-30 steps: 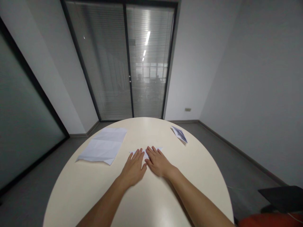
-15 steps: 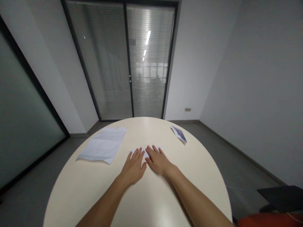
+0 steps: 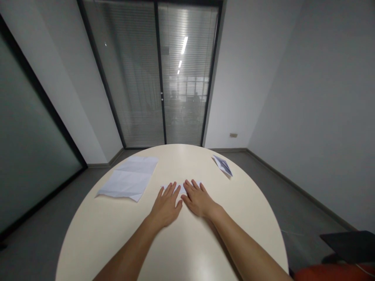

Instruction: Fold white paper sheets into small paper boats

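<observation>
A small white paper (image 3: 183,189) lies near the middle of the round cream table (image 3: 181,242), mostly covered by my two hands. My left hand (image 3: 166,207) rests on its left part, palm down with the fingers spread. On its right part lies my right hand (image 3: 198,200), also palm down with fingers apart. The thumbs point toward each other with a small gap between them. To the left is a large creased white sheet (image 3: 129,177). A folded paper with a dark printed picture (image 3: 223,165) sits at the far right of the table.
Beyond the table stand a glass door with blinds (image 3: 184,101) and pale walls. At the lower right, off the table, are a black flat object (image 3: 351,246) and something red (image 3: 328,272).
My right hand has slid slightly to the right, so the gap between my hands is a little wider. My left hand has hardly moved.
</observation>
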### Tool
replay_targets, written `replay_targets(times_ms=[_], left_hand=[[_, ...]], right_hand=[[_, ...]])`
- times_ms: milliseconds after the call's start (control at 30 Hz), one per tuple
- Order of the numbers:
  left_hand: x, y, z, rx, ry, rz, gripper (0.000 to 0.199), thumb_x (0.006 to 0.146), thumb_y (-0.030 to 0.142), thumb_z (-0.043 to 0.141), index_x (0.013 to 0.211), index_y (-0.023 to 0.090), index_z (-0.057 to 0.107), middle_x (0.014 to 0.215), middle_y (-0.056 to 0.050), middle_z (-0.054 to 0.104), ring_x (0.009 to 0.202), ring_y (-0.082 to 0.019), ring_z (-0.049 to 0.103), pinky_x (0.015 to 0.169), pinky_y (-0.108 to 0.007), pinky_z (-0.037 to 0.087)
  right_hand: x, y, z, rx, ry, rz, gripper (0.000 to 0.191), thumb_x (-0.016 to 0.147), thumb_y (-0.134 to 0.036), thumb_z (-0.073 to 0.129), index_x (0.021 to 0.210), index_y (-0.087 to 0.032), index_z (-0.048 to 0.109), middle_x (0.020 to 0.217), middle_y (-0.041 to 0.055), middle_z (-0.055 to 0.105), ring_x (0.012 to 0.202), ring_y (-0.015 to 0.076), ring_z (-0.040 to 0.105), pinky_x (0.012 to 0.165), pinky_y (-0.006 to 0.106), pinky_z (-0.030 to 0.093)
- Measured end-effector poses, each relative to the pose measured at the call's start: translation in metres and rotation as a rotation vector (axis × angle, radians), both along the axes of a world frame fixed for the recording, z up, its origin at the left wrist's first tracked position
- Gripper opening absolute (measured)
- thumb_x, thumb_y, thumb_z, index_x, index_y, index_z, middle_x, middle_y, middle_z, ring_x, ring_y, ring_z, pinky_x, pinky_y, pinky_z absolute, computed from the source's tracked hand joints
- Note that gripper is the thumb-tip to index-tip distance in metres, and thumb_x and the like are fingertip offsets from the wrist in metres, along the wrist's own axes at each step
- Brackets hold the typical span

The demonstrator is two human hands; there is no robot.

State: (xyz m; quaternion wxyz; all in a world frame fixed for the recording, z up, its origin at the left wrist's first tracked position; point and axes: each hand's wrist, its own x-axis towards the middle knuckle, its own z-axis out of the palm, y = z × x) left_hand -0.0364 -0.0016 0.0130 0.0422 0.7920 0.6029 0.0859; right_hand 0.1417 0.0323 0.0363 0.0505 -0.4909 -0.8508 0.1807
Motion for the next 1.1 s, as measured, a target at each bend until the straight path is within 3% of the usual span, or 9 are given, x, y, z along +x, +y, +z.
replay_targets(times_ms=[267, 467, 533, 633, 733, 800, 900, 1100], left_hand=[[-0.001, 0.001, -0.002, -0.006, 0.017, -0.003, 0.062, 0.102, 0.038, 0.035, 0.159, 0.015, 0.033, 0.168, -0.011, 0.025, 0.157, -0.028, 0.020, 0.127, -0.054, 0.019], [-0.003, 0.002, -0.005, 0.000, 0.024, -0.003, 0.063, 0.103, 0.043, 0.034, 0.160, 0.016, 0.032, 0.168, -0.011, 0.023, 0.157, -0.030, 0.020, 0.126, -0.057, 0.019], [-0.002, 0.001, -0.005, 0.012, 0.023, 0.005, 0.061, 0.105, 0.043, 0.032, 0.159, 0.017, 0.034, 0.168, -0.011, 0.025, 0.157, -0.029, 0.022, 0.126, -0.057, 0.020], [-0.002, 0.000, -0.003, 0.026, 0.015, 0.011, 0.058, 0.106, 0.043, 0.032, 0.158, 0.017, 0.037, 0.167, -0.011, 0.029, 0.156, -0.030, 0.026, 0.126, -0.057, 0.021], [-0.002, 0.000, 0.001, 0.084, -0.025, 0.023, 0.051, 0.106, 0.041, 0.035, 0.150, 0.019, 0.049, 0.161, -0.011, 0.044, 0.149, -0.030, 0.039, 0.124, -0.056, 0.024], [-0.003, 0.001, 0.004, 0.140, -0.065, 0.040, 0.043, 0.104, 0.036, 0.040, 0.141, 0.021, 0.058, 0.150, -0.010, 0.057, 0.140, -0.027, 0.050, 0.122, -0.054, 0.027], [-0.005, 0.005, 0.005, 0.209, -0.101, 0.072, 0.038, 0.100, 0.029, 0.049, 0.134, 0.019, 0.062, 0.131, -0.010, 0.068, 0.123, -0.026, 0.059, 0.117, -0.049, 0.034], [-0.007, 0.008, 0.003, 0.233, -0.159, 0.113, 0.037, 0.094, 0.026, 0.057, 0.129, 0.017, 0.064, 0.116, -0.011, 0.067, 0.109, -0.026, 0.062, 0.102, -0.041, 0.044]], right_hand=[[0.013, 0.008, 0.004, -0.060, 0.008, 0.046, 0.066, 0.105, -0.050, 0.025, 0.164, -0.019, 0.024, 0.171, 0.0061, 0.014, 0.158, 0.0321, 0.004, 0.125, 0.061, 0.004], [0.013, 0.008, 0.001, -0.074, -0.038, 0.026, 0.072, 0.105, -0.054, 0.022, 0.165, -0.014, 0.015, 0.171, 0.0088, 0.005, 0.158, 0.0320, 0.000, 0.124, 0.062, -0.002], [0.015, 0.009, 0.000, -0.038, -0.015, 0.028, 0.068, 0.106, -0.051, 0.023, 0.164, -0.016, 0.020, 0.171, 0.0094, 0.011, 0.158, 0.0329, 0.005, 0.124, 0.063, 0.001], [0.020, 0.014, -0.001, 0.059, 0.045, 0.026, 0.056, 0.106, -0.043, 0.029, 0.158, -0.024, 0.040, 0.167, 0.0097, 0.031, 0.155, 0.0326, 0.024, 0.122, 0.065, 0.009], [0.025, 0.021, -0.003, 0.165, 0.108, 0.018, 0.045, 0.103, -0.038, 0.041, 0.143, -0.024, 0.060, 0.152, 0.0116, 0.053, 0.142, 0.0284, 0.045, 0.120, 0.053, 0.025], [0.028, 0.025, -0.004, 0.212, 0.135, 0.030, 0.042, 0.099, -0.035, 0.051, 0.136, -0.021, 0.065, 0.142, 0.0124, 0.062, 0.133, 0.0270, 0.052, 0.115, 0.045, 0.032], [0.032, 0.028, -0.003, 0.253, 0.164, 0.060, 0.044, 0.093, -0.034, 0.060, 0.134, -0.018, 0.067, 0.131, 0.0130, 0.067, 0.122, 0.0275, 0.057, 0.110, 0.041, 0.036], [0.034, 0.025, 0.000, 0.200, 0.200, 0.084, 0.042, 0.087, -0.036, 0.069, 0.125, -0.018, 0.071, 0.118, 0.0122, 0.067, 0.110, 0.0264, 0.059, 0.100, 0.036, 0.042]])
